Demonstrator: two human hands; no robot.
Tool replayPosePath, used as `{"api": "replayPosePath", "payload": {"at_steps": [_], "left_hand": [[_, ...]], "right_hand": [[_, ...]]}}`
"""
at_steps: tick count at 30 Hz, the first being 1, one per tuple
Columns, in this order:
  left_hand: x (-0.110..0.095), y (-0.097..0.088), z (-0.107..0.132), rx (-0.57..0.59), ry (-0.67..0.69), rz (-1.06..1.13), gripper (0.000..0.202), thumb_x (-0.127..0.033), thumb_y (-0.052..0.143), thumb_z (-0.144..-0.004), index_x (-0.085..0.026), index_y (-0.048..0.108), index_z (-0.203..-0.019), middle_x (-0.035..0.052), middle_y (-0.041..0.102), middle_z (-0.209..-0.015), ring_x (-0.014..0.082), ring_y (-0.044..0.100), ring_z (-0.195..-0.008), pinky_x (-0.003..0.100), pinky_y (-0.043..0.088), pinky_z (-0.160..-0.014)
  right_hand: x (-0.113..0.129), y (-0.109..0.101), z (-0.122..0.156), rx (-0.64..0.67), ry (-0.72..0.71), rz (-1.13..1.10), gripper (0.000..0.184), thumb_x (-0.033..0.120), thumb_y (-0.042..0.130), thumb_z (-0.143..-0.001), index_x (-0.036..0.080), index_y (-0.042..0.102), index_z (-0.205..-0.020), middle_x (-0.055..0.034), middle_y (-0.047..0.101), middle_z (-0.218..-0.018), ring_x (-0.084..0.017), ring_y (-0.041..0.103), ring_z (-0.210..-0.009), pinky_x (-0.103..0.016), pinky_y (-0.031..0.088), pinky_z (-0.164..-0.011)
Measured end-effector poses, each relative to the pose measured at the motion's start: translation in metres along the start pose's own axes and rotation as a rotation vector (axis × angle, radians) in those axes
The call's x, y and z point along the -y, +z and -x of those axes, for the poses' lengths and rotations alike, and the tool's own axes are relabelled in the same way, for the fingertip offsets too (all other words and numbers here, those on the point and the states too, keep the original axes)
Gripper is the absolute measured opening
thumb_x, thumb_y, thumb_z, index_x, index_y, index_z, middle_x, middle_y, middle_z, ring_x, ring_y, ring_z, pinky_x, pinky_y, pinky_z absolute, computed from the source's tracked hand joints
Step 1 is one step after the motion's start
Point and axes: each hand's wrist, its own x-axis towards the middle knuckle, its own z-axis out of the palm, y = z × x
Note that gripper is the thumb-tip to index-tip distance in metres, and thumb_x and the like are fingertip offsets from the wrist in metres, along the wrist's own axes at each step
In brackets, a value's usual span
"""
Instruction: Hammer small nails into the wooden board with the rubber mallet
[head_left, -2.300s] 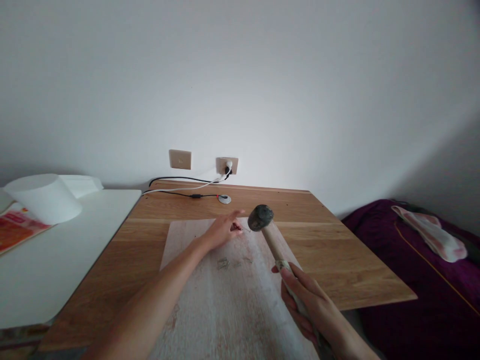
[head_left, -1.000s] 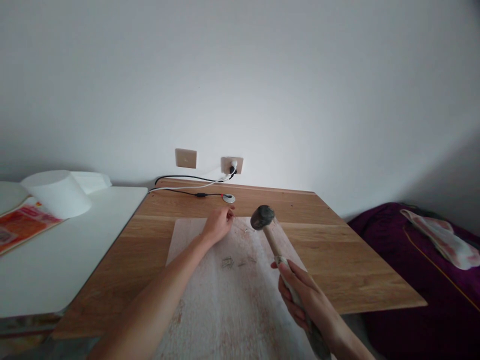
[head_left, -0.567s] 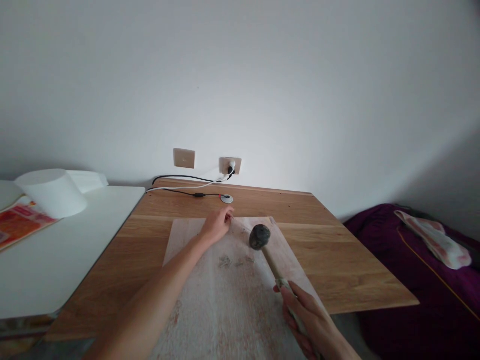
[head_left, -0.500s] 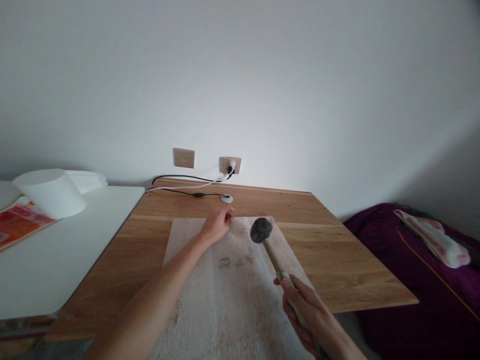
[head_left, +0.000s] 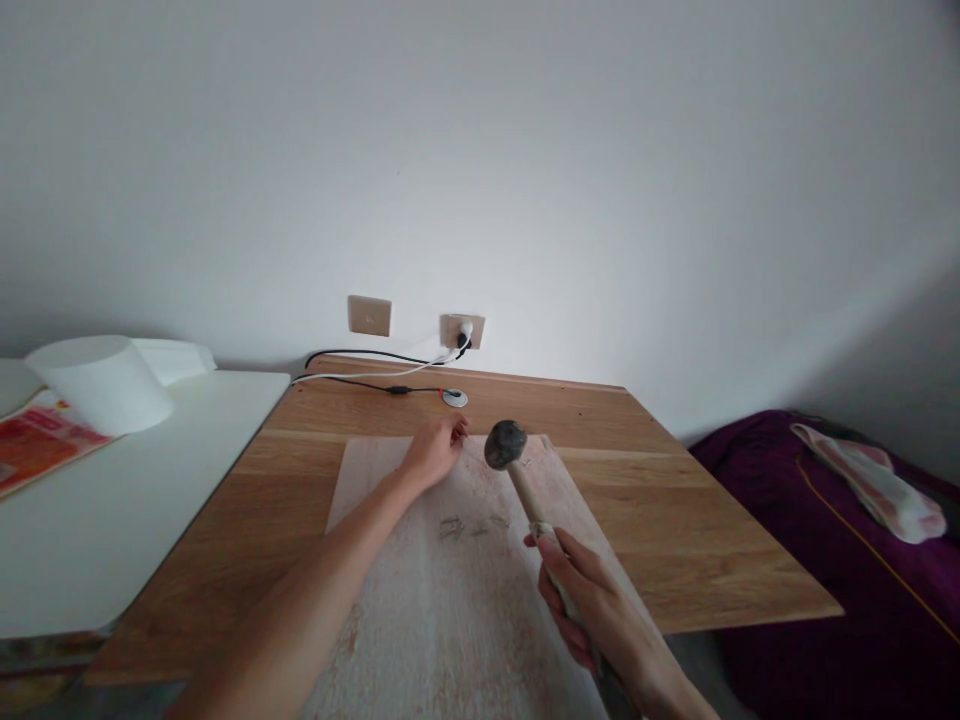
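Note:
In my right hand (head_left: 589,610) is a mallet (head_left: 505,445) with a dark rounded head and a pale handle. My fingers wrap round the handle, and the head hangs above the board just right of my left hand. Near the far edge of a whitish, worn board (head_left: 450,620), my left hand (head_left: 436,447) is closed in a pinch. A thin nail shows faintly at its fingertips, on the board. Several loose nails (head_left: 451,526) lie in small groups on the middle of the board, between my two arms.
The board lies on a wooden tabletop (head_left: 720,560) against the wall. Cables (head_left: 360,378) run behind it to a wall socket (head_left: 463,331). At left, a white table (head_left: 217,450) bears a white roll (head_left: 101,385) and a red-orange packet (head_left: 41,435). Purple fabric (head_left: 840,600) is at right.
The mallet and my right hand have shifted left, bringing the head closer to my left hand. My left hand stays in its pinch at the same spot on the board.

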Motion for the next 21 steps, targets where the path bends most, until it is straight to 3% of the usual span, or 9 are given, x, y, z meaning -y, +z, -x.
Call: {"api": "replayPosePath", "payload": {"at_steps": [5,13,21], "left_hand": [[0.001,0.001,-0.001,-0.005,-0.009,0.002,0.03,-0.002,0.059,-0.087,-0.017,0.071,-0.11,0.0052,0.078,-0.093,0.0196,0.075,-0.088,0.031,0.056,-0.088],[0.001,-0.001,0.0,0.01,0.018,0.02,0.031,-0.005,0.06,-0.087,-0.019,0.071,-0.112,0.0051,0.079,-0.094,0.0194,0.074,-0.089,0.031,0.057,-0.087],[0.003,0.001,-0.003,0.01,0.004,0.006,0.027,-0.005,0.061,-0.087,-0.016,0.073,-0.109,0.0063,0.08,-0.096,0.0194,0.075,-0.089,0.033,0.056,-0.093]], "right_hand": [[0.004,-0.007,0.019,-0.037,0.025,-0.119,0.067,0.079,0.061,-0.085,0.026,0.047,-0.123,0.0129,0.048,-0.063,0.0,0.026,-0.034,-0.013,0.028,-0.029],[-0.023,-0.006,0.027,-0.085,0.144,-0.051,0.069,0.078,0.062,-0.082,0.022,0.051,-0.119,0.0113,0.05,-0.061,0.0,0.028,-0.033,-0.012,0.025,-0.028],[0.016,-0.012,0.02,-0.069,-0.067,-0.163,0.072,0.079,0.065,-0.081,0.025,0.048,-0.124,0.0131,0.049,-0.061,0.0,0.026,-0.032,-0.012,0.028,-0.027]]}}
